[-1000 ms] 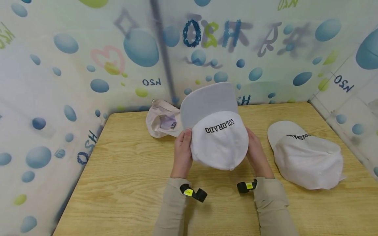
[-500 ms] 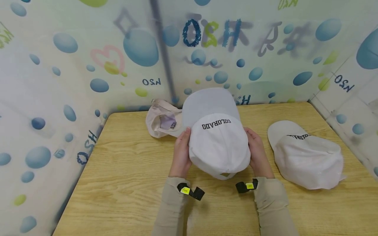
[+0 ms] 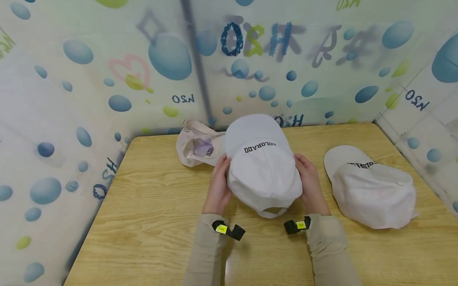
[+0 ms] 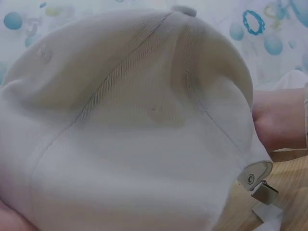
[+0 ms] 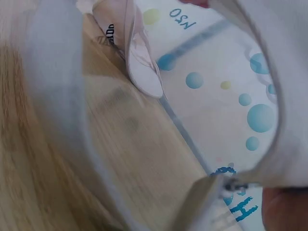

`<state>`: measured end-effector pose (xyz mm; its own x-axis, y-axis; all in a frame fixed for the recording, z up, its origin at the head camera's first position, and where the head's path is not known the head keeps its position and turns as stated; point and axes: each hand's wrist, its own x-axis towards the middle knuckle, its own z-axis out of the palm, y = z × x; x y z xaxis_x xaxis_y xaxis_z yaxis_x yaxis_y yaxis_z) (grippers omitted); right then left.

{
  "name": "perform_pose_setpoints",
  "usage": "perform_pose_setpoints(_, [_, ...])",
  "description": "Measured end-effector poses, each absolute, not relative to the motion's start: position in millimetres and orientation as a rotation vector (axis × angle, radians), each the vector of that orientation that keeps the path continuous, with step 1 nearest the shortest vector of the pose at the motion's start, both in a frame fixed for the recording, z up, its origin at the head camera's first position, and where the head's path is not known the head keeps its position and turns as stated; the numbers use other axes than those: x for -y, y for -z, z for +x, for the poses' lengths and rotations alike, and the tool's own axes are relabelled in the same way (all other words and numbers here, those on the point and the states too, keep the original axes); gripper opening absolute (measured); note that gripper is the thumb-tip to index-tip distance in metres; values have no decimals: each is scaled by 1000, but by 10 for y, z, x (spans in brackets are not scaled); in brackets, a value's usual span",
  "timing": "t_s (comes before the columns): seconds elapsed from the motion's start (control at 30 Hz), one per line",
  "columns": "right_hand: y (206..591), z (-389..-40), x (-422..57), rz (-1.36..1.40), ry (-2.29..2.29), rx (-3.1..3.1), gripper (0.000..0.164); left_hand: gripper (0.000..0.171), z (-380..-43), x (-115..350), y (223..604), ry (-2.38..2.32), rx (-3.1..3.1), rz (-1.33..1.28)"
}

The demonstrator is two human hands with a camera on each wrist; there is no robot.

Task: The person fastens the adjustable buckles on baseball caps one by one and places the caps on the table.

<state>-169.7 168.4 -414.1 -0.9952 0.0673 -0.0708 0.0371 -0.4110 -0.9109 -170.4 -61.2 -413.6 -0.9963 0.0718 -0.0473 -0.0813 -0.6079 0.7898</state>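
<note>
Lower than a second ago, the white COLORADO baseball cap (image 3: 262, 171) now tips so that its rear opening shows toward the person. I see it held above the wood-grain surface (image 3: 154, 222). On that surface, a second white COLORADO cap (image 3: 372, 194) sits to the right, and a pale pink cap (image 3: 186, 147) lies farther left, partly covered. I have the left hand (image 3: 218, 184) and right hand (image 3: 312, 182) gripping the raised cap's opposite sides, some fingers hidden. Near its edge, a metal clasp (image 4: 265, 193) shows.
</note>
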Motion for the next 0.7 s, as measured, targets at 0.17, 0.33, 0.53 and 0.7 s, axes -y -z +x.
perform_pose_setpoints(0.17, [4191, -1728, -1713, -297, -2622, 1722, 14, 41, -1713, 621, 4181, -2797, -1220, 30])
perform_pose_setpoints(0.33, [4195, -1735, -1720, -393, -2649, 1677, 13, 51, -1713, 627, 4222, -2794, -1105, 225])
perform_pose_setpoints(0.53, [4203, -1745, -1719, -448, -2688, 1610, 12, 48, -1729, 602, 4254, -2774, -1117, 302])
perform_pose_setpoints(0.7, [4234, -1759, -1724, -505, -2700, 1627, 12, 45, -1733, 580, 4309, -2736, -1114, 267])
